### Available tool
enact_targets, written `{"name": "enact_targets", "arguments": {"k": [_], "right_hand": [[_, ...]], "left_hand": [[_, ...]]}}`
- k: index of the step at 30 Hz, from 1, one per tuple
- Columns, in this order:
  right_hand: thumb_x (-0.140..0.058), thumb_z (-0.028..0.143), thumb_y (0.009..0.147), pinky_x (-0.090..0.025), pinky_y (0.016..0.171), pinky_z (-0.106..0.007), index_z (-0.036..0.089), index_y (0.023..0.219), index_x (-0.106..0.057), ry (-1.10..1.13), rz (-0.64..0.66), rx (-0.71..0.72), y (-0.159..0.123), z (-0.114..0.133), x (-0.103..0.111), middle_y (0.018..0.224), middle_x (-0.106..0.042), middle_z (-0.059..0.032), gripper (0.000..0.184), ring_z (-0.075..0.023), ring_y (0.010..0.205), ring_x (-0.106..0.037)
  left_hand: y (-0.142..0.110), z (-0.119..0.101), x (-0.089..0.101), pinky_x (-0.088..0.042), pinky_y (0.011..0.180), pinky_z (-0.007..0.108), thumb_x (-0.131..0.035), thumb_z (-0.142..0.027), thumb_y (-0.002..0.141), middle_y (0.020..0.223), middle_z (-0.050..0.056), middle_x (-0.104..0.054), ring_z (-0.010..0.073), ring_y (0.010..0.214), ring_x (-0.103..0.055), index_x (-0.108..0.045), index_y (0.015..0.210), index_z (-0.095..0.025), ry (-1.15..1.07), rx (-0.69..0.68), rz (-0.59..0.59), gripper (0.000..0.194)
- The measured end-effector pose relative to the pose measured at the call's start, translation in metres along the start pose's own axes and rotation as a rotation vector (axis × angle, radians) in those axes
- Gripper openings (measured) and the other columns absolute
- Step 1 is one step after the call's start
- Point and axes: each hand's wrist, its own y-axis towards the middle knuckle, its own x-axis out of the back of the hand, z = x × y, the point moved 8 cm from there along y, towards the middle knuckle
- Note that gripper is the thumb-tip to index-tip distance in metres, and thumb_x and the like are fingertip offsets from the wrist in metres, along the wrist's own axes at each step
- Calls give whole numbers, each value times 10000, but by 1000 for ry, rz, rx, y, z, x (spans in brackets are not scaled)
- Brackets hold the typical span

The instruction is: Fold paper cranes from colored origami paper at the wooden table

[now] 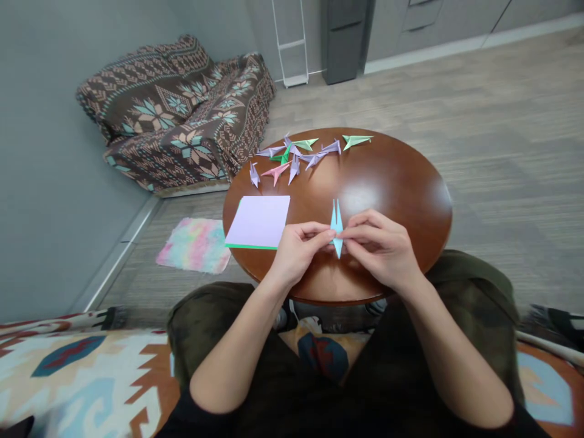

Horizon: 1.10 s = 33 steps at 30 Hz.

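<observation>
Your forearms lie nearest the camera, reaching over your dark trousers to a light-blue folded paper, the landmark for all that follows. You have it above the near half of the round brown table; whether its lower tip touches the wood, you cannot tell from this view. Your left hand grips its left side, thumb laid over the front and forefinger drawn in tight. Your right hand meets its right side with thumb and fingertips closed at the middle, leaving no visible gap. Pinching from both sides probably steadies so narrow a piece, with its split pair of points facing away from you and its single point towards you.

Left of the blue paper, just beside your left hand, sits a stack of paper, lilac on top with a green edge below, likely placed there for easy reach. Beyond the blue paper, mostly to its left, you have lilac folded figures grouped with a pink figure and a green figure, perhaps set far off so your elbows and hands don't knock them. One pale-green figure lies apart, beyond the blue paper and slightly right. You can read no brand, label or writing anywhere.
</observation>
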Motion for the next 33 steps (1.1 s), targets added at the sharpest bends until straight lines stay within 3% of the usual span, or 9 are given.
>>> {"name": "enact_targets", "arguments": {"k": [4,7,10,18,27,33], "right_hand": [[-733,234,914,-673,601,-314,221,938,-766,316,1,-316,-5,-22,-10,971,-677,-49,43,-161,713,-721],[-877,319,799,-682,579,-309,212,925,-703,491,-52,-528,-11,-35,-17,797,-722,-11,240,-175,650,-735],[-938,378,715,-678,562,-295,189,848,-697,543,-68,-644,-13,-42,-21,673,-731,-6,334,-174,580,-727],[-849,421,818,-639,513,-283,192,826,-707,341,-142,-653,-17,-35,-12,620,-717,-9,269,-179,527,-710],[-829,349,812,-601,501,-277,180,790,-789,343,-184,-688,-17,-33,-12,616,-722,-16,175,-157,518,-656],[-873,318,758,-334,368,-197,168,739,-787,560,-304,-749,-22,-39,-19,464,-574,43,174,-70,389,-445]], "left_hand": [[-1,-12,1,-603,752,308,-873,-410,764,838,68,-812,179,743,-719,-835,853,-153,136,-105,-49,275],[-1,-16,1,-609,743,315,-852,-410,783,825,68,-811,185,731,-720,-831,846,-148,182,-138,-68,271],[-1,-16,2,-603,727,306,-840,-398,793,798,58,-801,169,695,-700,-826,849,-143,199,-150,-81,261],[-3,-20,7,-591,798,307,-822,-346,821,868,57,-818,191,818,-729,-822,866,-159,225,-250,-201,192],[-10,-26,1,-589,834,309,-795,-321,859,911,63,-823,203,851,-752,-834,881,-175,325,-352,-252,152],[-15,-26,-6,-586,803,290,-771,-316,887,887,56,-805,186,825,-737,-829,897,-170,328,-389,-254,156]]}}
